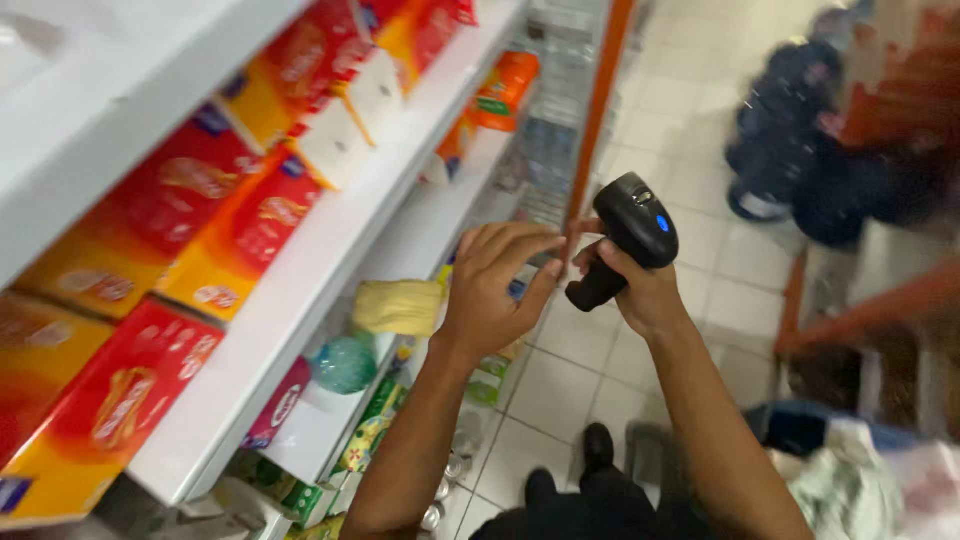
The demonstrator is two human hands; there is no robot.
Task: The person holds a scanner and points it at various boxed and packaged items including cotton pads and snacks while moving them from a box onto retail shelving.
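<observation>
My right hand point(632, 287) grips the handle of a black handheld barcode scanner point(632, 232) with a blue dot on top, held in front of the shelves. My left hand point(492, 285) is raised just left of the scanner, fingers curled, near a yellow soft packet point(398, 306) on a lower shelf; I cannot tell if it holds anything small. A white shelf board point(300, 300) runs diagonally, with red and yellow boxes point(215, 225) stacked above it.
A teal round item point(345, 364) and green packets point(372, 425) lie on lower shelves. An orange pack point(505, 88) hangs further along. An orange upright post point(597, 110) ends the shelving. The tiled floor point(700, 150) has a blurred dark shape point(800, 130) beyond and a bag point(850, 470) at right.
</observation>
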